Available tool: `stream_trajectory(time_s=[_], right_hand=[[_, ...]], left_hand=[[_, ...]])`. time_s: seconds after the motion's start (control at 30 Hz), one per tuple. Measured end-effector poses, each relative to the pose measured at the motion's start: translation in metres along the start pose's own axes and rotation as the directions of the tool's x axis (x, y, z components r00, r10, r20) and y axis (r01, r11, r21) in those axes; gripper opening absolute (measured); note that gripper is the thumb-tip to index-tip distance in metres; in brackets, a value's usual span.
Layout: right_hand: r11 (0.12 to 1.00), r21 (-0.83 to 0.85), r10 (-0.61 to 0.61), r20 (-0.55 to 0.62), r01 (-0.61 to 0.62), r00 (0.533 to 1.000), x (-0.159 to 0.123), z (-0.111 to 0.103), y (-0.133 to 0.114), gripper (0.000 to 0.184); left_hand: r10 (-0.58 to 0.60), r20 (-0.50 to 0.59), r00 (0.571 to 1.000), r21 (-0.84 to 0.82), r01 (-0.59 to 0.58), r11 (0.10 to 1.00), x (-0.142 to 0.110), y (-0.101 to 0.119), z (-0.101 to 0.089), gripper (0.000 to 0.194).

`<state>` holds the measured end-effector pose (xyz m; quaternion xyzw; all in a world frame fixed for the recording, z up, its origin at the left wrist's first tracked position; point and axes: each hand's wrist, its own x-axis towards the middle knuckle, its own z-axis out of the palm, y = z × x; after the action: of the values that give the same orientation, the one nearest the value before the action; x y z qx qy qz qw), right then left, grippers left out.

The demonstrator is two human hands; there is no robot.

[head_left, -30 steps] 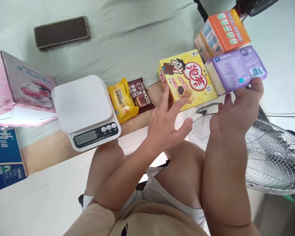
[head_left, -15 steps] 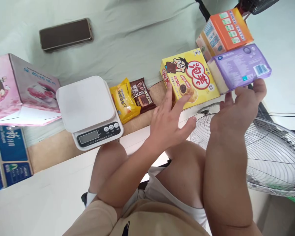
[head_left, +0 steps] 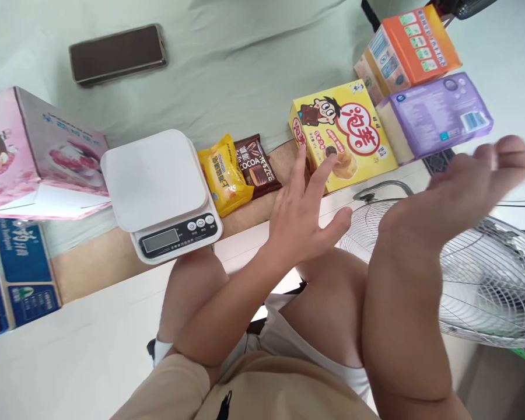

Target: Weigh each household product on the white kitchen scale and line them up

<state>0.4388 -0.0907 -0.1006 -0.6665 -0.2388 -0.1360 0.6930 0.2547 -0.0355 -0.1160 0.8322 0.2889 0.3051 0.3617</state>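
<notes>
My left hand [head_left: 304, 216] has its fingers spread, with the fingertips over the near left edge of a yellow snack box [head_left: 345, 137]. Whether they press on the box I cannot tell. Off to the right, my right hand [head_left: 461, 189] is in the air with fingers stretched out and nothing visible in it. It is just below a purple soft tissue pack [head_left: 444, 114], apart from it. An orange pack [head_left: 420, 49] stands behind the purple one. Left of my left hand lie a yellow snack packet [head_left: 226, 178] and a brown cocoa packet [head_left: 258, 166], the yellow partly overlapping the brown.
A white kitchen scale [head_left: 155, 181] with a blank display sits left of the packets. Beyond it are a pink box [head_left: 70, 151] and a blue box [head_left: 24, 251]. A dark phone [head_left: 118, 54] lies on the green cloth [head_left: 240, 70]. A wire-caged fan [head_left: 499, 291] stands below my right hand.
My right hand has come away from the purple pack's lower edge and moved right, its fingers straightening. My left hand has stayed nearly still by the yellow box. The view has shifted slightly.
</notes>
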Motion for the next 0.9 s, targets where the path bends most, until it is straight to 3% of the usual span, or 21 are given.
stream_trajectory(time_s=[0.1,0.2,0.3,0.4,0.53,0.7,0.83,0.9], right_hand=[[0.967,0.098,-0.220,-0.130,0.234,0.967,-0.004,0.010,-0.035,0.021],[0.965,0.164,-0.186,-0.120,0.204,0.975,-0.021,0.027,-0.068,0.017],[0.955,0.246,-0.149,-0.097,0.169,0.984,-0.047,0.044,-0.091,0.014],[0.932,0.319,-0.192,0.032,0.172,0.981,-0.080,0.056,-0.106,0.013],[0.922,0.349,-0.261,0.238,0.168,0.936,-0.126,0.069,-0.120,0.017],[0.929,0.349,-0.299,0.511,0.123,0.806,-0.177,0.091,-0.145,0.020],[0.944,0.329,-0.222,0.705,-0.033,0.674,-0.214,0.115,-0.167,0.032],[0.958,0.271,-0.169,0.793,-0.091,0.586,-0.229,0.128,-0.174,0.037]], left_hand=[[0.110,-0.149,0.983,-0.095,-0.125,0.988,-0.004,0.001,-0.006,0.067],[0.251,-0.338,0.907,-0.161,-0.318,0.934,-0.010,0.008,-0.024,0.041],[0.275,-0.419,0.865,-0.200,-0.384,0.902,-0.016,0.018,-0.054,0.019],[0.259,-0.460,0.850,-0.206,-0.385,0.900,-0.025,0.028,-0.090,0.009],[0.214,-0.511,0.832,-0.152,-0.332,0.931,-0.045,0.026,-0.140,0.014],[0.110,-0.647,0.755,-0.064,-0.198,0.978,-0.083,-0.010,-0.197,0.022],[-0.049,-0.793,0.607,-0.046,0.021,0.999,-0.110,-0.054,-0.231,0.029],[-0.147,-0.812,0.564,-0.116,0.091,0.989,-0.118,-0.074,-0.242,0.038]])
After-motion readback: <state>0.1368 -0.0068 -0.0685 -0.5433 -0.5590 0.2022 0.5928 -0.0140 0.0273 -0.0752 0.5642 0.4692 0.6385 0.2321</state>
